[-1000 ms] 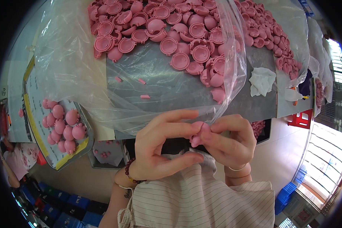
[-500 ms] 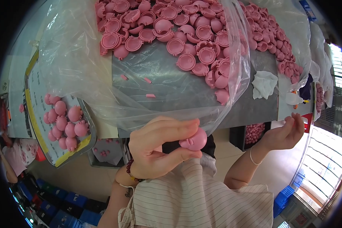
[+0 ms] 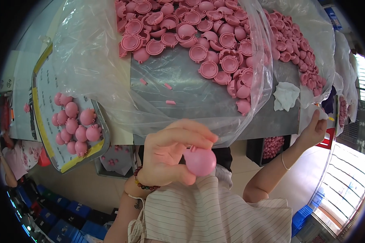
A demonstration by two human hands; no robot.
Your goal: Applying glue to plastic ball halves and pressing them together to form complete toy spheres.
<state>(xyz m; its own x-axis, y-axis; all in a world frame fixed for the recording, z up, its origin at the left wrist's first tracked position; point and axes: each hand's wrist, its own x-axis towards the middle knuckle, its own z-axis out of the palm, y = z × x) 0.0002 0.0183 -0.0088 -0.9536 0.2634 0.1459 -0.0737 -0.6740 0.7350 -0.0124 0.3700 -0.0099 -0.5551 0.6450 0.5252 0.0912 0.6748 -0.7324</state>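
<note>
The left hand (image 3: 165, 157) pinches a smooth, round pink plastic ball (image 3: 201, 163) over the cream striped cloth top (image 3: 215, 210). Held on one side, it could slip. The right hand (image 3: 312, 135) is at a white yellow-tipped plastic bottle (image 3: 322, 115); I can't tell if it grips.

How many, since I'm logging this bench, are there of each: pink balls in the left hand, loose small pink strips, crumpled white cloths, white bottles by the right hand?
Pink ball in the left hand: 1
Small pink strips: 3
White cloth: 1
White bottle by the right hand: 1
Total: 6
</note>
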